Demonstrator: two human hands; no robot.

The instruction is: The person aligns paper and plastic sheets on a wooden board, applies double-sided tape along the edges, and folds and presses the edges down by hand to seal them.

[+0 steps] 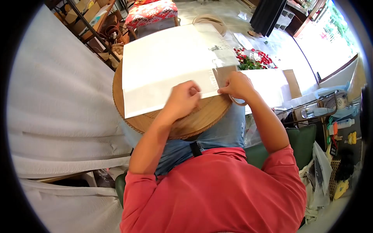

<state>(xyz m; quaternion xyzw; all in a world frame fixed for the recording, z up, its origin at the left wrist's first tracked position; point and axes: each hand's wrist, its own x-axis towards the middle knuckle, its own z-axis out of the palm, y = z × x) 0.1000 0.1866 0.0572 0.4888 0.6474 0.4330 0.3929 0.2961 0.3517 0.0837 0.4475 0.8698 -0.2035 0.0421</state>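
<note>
Head camera looks steeply down over a red shirt (217, 190) and blue jeans (217, 134) to a round woven tray (194, 122) resting on the person's lap. A large white paper sheet (167, 66) lies across the tray, overhanging its far edge and left side; its near edge runs along the tray's top face, and a pale printed patch shows near the sheet's right end. Both hands sit at that near edge. The left hand (182, 99) is curled, fingers bent down onto the sheet's lower border, pressing or pinching it; the view does not show whether the paper is actually clamped between the fingers. The right hand (237, 85) is likewise closed over the edge just right of the other, fingertips on the paper where a brown cardboard strip (223, 73) shows beneath. What may be a roll of tape peeks out under the right wrist, though it is mostly hidden.

Beyond the sheet, red flowers (256, 59) with green leaves lie on the floor beside more white paper and a flat cardboard piece (293, 83). A white curtain (58, 105) fills the left side. A red patterned stool (151, 12) stands at the top, with shelving to its left. A green chair (299, 141) carries the person, and cluttered bottles and tools sit at the right.
</note>
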